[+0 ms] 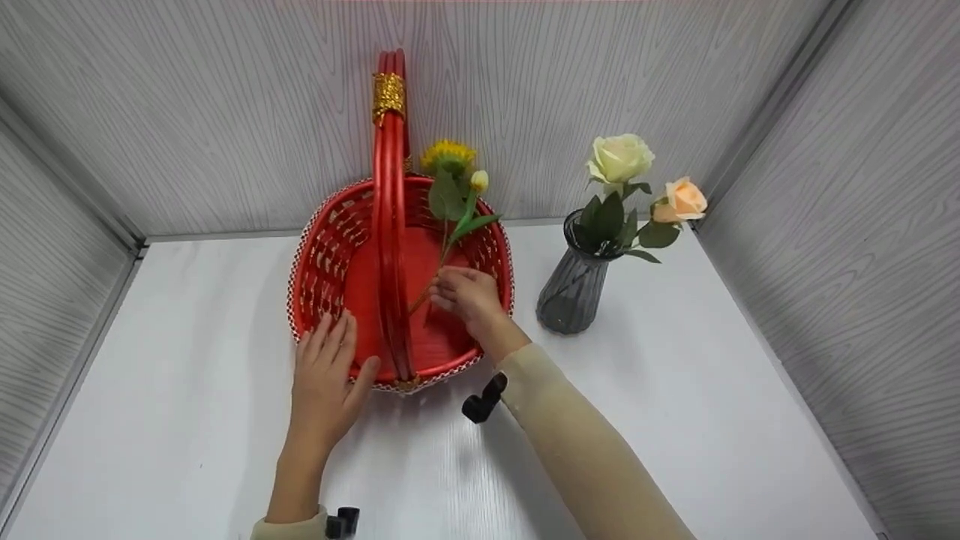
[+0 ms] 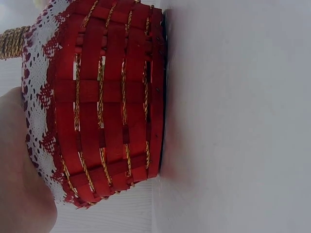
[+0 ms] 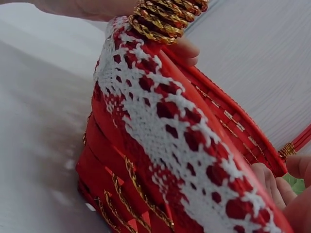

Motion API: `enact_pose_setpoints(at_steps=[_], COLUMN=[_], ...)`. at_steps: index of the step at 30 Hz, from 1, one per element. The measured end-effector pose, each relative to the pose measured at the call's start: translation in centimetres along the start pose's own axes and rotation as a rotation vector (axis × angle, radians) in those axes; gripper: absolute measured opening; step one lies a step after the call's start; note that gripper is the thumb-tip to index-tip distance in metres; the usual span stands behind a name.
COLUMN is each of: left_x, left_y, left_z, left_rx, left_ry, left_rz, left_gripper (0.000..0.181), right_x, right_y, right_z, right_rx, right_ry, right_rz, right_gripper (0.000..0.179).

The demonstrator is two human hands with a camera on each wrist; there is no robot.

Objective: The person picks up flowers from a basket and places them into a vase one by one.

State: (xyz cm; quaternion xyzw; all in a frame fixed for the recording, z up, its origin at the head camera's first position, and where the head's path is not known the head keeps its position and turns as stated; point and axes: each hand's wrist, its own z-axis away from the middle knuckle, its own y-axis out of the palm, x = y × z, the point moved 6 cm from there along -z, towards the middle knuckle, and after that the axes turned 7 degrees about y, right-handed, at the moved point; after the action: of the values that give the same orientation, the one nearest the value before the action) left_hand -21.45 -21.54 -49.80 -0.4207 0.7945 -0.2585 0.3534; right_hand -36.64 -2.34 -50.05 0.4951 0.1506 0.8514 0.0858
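Observation:
A red woven basket (image 1: 431, 341) with a tall arched handle stands against the back wall. A yellow sunflower (image 1: 450, 156) and a pale yellow-white tulip bud (image 1: 479, 181) lean over its back rim, their stems slanting down inside. With thumb and fingertips my right hand (image 1: 474, 300) pinches a stem inside the basket's right half. Which of the two stems is between the fingers, I cannot tell. My left hand (image 1: 324, 379) rests on the front left rim with its fingers straight. Lace trim (image 2: 41, 92) runs along the rim beside the left palm.
Right of the basket stands a dark grey glass vase (image 1: 571, 296) holding a cream rose (image 1: 621, 157) and a peach rose (image 1: 684, 201). All of it is on a white table (image 1: 187, 360), enclosed by wood-grain panels (image 1: 225, 112) at the back and sides.

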Motion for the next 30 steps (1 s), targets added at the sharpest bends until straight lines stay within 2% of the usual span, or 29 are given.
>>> enact_pose_setpoints(at_steps=[16, 26, 30], left_x=[0.1, -0.1, -0.1], left_y=[-0.1, -0.1, -0.2], left_z=[-0.1, 0.0, 0.1], left_rx=[0.017, -0.018, -0.013], left_ry=[-0.013, 0.015, 0.010], left_rz=[-0.002, 0.008, 0.012], left_gripper=[0.066, 0.065, 0.065], right_x=[-0.4, -0.9, -0.9], right_y=[0.1, 0.4, 0.7], right_z=[-1.0, -1.4, -1.4], right_rx=[-0.073, -0.079, -0.081], right_ry=[0.164, 0.206, 0.219], right_rz=[-0.014, -0.073, -0.062], right_gripper=[0.033, 0.038, 0.039])
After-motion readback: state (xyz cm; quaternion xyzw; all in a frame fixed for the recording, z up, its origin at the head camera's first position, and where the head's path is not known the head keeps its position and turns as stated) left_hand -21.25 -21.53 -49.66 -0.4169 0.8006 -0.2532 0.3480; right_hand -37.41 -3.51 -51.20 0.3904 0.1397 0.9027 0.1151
